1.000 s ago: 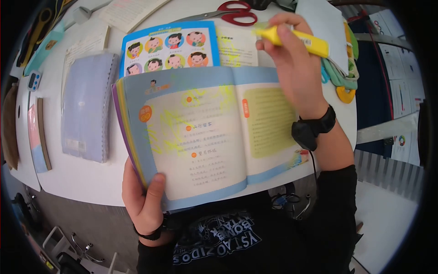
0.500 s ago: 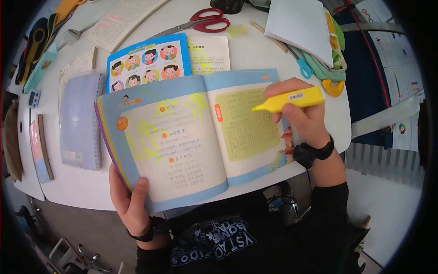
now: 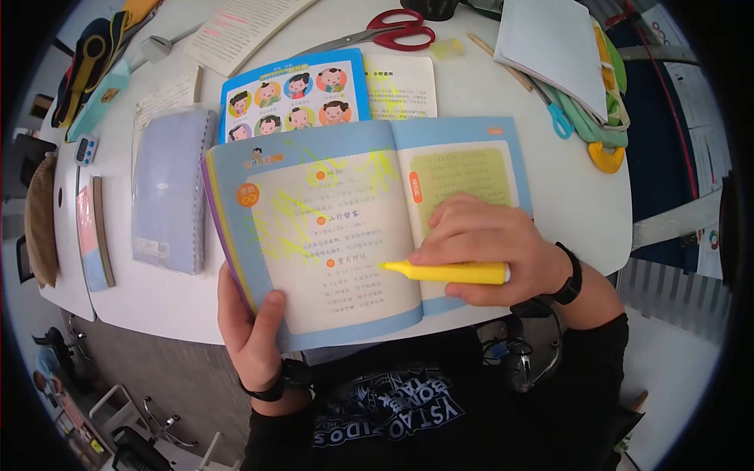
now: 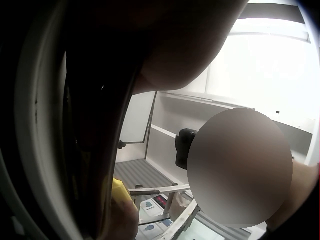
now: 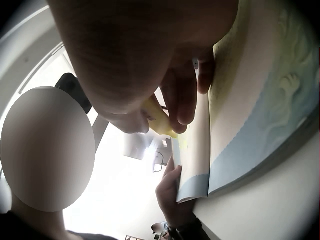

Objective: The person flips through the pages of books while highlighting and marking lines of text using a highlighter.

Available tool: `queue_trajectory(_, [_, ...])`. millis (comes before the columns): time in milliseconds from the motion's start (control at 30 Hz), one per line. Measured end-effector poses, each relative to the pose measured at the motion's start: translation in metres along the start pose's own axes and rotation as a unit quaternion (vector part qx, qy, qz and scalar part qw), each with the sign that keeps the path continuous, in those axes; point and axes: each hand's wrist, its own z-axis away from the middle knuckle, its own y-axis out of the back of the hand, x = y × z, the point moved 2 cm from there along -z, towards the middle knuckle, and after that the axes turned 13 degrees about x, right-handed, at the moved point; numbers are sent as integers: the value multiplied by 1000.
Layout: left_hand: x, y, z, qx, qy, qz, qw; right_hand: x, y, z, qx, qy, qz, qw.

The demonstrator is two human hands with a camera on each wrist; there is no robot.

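Observation:
An open book (image 3: pixel 338 310) leans at the table's front edge, its left page scribbled with yellow-green strokes. My left hand (image 3: pixel 253 334) grips its lower left corner, thumb on the page and the fingers behind. A yellow highlighter (image 3: pixel 463 272) is pinched between the thumb and fingers of my right hand (image 3: pixel 495 247), over the lower right page. Its tip points left, at the end of the printed lines on the left page. In the right wrist view the highlighter (image 5: pixel 159 120) shows between the fingers, with the left hand (image 5: pixel 170 192) beyond the book.
Behind the book lie a blue book with cartoon faces (image 3: pixel 294 82), a highlighted sheet (image 3: pixel 408 86) and red-handled scissors (image 3: pixel 400 33). A lilac notebook (image 3: pixel 169 192) is at left. White paper (image 3: pixel 550 55), a pencil (image 3: pixel 503 63) and blue-handled scissors (image 3: pixel 560 122) lie at right.
My right hand has brought the highlighter from beyond the book's top edge, over the right page, down to the lower left page near the fold. My left hand keeps its grip on the corner.

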Motion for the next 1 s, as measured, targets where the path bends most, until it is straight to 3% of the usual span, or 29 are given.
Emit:
queue_trajectory(133, [-2,2,0,-7,3,-4,1000,2,-4,2,41,-89,42,994])
queue_trajectory(200, [0,1,1,-9,7,7,1000,2,-3,1,-5,26,72,997])
queue_trajectory(233, [2,0,0,-12,3,23,1000,3,-2,2,-5,25,71,997])
queue_trajectory(300, [2,0,0,-13,2,18,1000,4,2,6,46,-59,71,995])
queue_trajectory(433, [2,-2,-1,2,-9,10,1000,4,0,3,67,-48,66,994])
queue_trajectory(533, [1,0,-1,2,-1,-21,1000,0,3,0,31,-17,57,998])
queue_trajectory(600, [0,1,1,5,5,-19,1000,-4,4,2,-37,-16,46,998])
queue_trajectory(800, [0,2,0,-4,-10,-23,1000,-3,6,1,17,8,85,996])
queue_trajectory(933, [-1,1,-1,4,-19,-22,1000,-6,3,1,-38,15,34,999])
queue_trajectory(1000, [-2,3,0,6,-13,-25,1000,4,14,2,66,59,161,983])
